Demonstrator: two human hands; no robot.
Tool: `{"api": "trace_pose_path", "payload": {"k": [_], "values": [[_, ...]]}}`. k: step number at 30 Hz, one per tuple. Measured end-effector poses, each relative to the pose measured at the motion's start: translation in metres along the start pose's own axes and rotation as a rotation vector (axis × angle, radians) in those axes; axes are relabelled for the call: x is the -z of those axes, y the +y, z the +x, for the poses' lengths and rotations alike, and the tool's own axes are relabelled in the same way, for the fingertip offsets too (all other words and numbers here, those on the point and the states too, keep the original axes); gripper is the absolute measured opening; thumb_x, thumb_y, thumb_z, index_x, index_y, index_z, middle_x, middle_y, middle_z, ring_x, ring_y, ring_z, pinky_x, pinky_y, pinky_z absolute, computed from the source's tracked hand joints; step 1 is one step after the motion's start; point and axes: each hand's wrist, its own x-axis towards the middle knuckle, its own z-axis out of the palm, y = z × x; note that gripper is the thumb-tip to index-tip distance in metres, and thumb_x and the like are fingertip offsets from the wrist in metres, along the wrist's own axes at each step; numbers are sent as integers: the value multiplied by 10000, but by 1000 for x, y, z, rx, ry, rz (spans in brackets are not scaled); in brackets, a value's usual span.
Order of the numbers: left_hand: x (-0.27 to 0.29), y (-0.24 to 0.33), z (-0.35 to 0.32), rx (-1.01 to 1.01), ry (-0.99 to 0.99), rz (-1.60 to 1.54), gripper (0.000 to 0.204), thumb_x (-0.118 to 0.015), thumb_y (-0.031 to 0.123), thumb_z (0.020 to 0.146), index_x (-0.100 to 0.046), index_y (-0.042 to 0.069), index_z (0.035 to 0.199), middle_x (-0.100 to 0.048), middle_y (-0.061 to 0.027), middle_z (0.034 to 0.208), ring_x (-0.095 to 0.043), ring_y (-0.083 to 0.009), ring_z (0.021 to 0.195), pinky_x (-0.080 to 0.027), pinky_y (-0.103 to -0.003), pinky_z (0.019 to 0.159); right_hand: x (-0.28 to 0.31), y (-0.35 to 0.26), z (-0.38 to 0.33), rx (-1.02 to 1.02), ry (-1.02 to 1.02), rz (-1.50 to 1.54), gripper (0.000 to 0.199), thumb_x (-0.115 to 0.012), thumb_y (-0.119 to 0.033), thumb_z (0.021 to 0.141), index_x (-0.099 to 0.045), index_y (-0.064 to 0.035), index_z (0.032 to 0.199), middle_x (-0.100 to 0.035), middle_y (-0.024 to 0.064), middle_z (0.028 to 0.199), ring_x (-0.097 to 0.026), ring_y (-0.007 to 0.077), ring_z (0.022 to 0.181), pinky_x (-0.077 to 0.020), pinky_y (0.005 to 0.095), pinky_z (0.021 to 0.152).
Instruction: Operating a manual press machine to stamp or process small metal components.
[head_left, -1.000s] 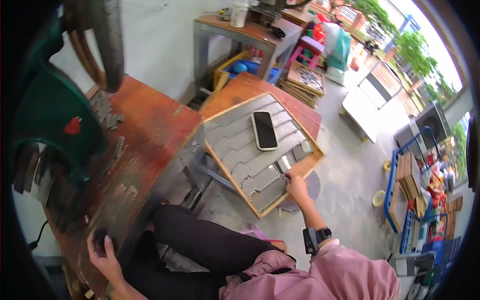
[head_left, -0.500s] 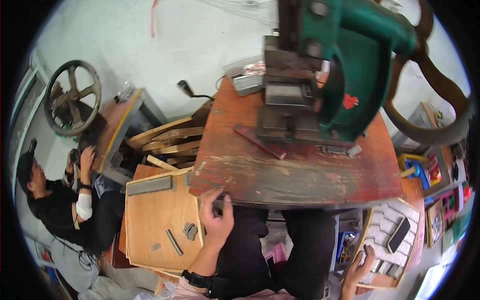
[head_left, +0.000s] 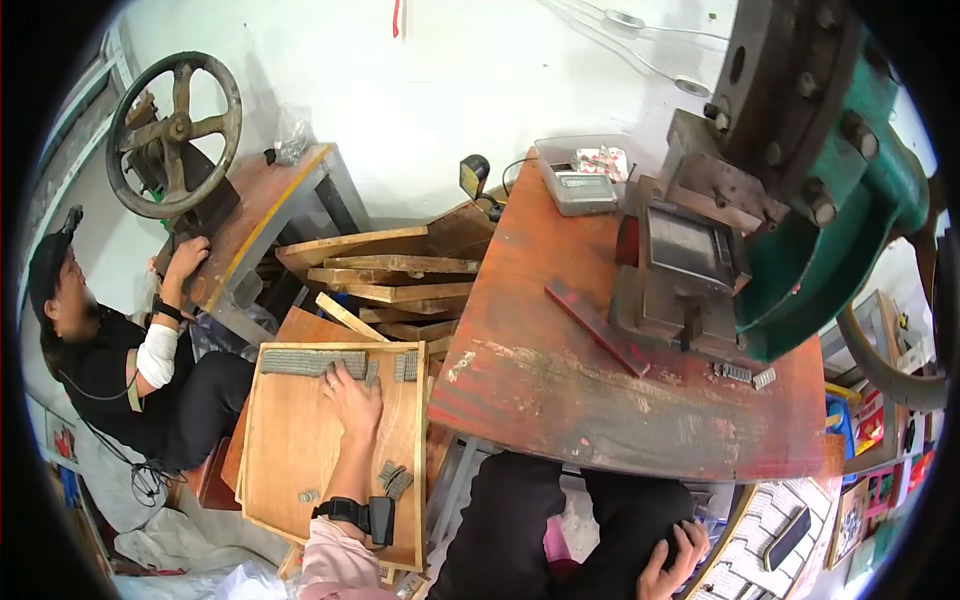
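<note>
My left hand [head_left: 354,402] reaches over a shallow wooden tray [head_left: 290,430], palm down. Its spread fingertips touch the right end of a long row of grey ridged pieces [head_left: 300,362]. Next to the fingers stands a short grey strip [head_left: 372,372]. A small block of similar pieces [head_left: 405,366] sits in the tray's far right corner. Nearer me lie a loose cluster of pieces [head_left: 395,480] and a tiny bit [head_left: 308,495]. My right hand [head_left: 673,563] rests by my right thigh, fingers loosely bent and apart, with nothing visible in it.
A green hand press [head_left: 830,250] stands on the worn red table [head_left: 560,400], beside a red bar [head_left: 598,328] and a clear plastic box [head_left: 585,185]. At right, a phone [head_left: 787,540] lies on a tray of pale pieces [head_left: 745,540]. A co-worker [head_left: 110,370] sits left at another handwheel press [head_left: 178,130].
My left hand has gone from the table edge into the wooden tray. My right hand has left the pale pieces for my thigh. The view has turned left; the metal rod no longer shows.
</note>
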Motion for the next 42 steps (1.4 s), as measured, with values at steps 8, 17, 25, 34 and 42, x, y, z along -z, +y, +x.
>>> {"api": "trace_pose_path", "payload": {"k": [8,17,25,34,42], "values": [[-19,-13,14,-329,70,108,605,-692,217,753,-418,-1,1246,-410,-190,1297,-323,-405,1231,-267,-529,1001,-3,0,7,-17,6,-39,247,-610,-36,826,-594,16,1067,-569,206,1081,-522,379,1037,-391,465,934],[-32,-3,15,-204,95,526,370,-584,203,827,-598,-31,1114,-476,-162,1317,-337,-369,1266,-284,-521,1006,-5,0,8,-11,19,-55,239,-622,-40,823,-603,16,1055,-575,199,1060,-530,362,997,-408,447,905],[-14,25,24,43,-70,333,443,-663,227,757,-573,-75,1068,-412,-215,1353,-269,-393,1310,-238,-542,1031,-3,-1,7,-56,-3,-45,229,-612,-54,833,-603,1,1055,-572,189,1064,-531,360,1006,-399,452,912],[-4,34,34,267,-279,225,579,-709,300,697,-550,-61,1121,-329,-277,1361,-189,-435,1318,-223,-543,1029,-3,0,6,-33,8,-47,221,-608,-63,837,-600,7,1046,-564,207,1060,-527,369,1017,-396,455,919],[6,43,22,149,-368,150,576,-715,369,651,-613,32,1107,-560,-222,1161,-323,-386,1216,-248,-504,991,-6,3,1,-79,-14,-2,232,-562,-10,799,-548,37,1026,-515,197,1071,-471,371,1069,-347,468,957]]}}
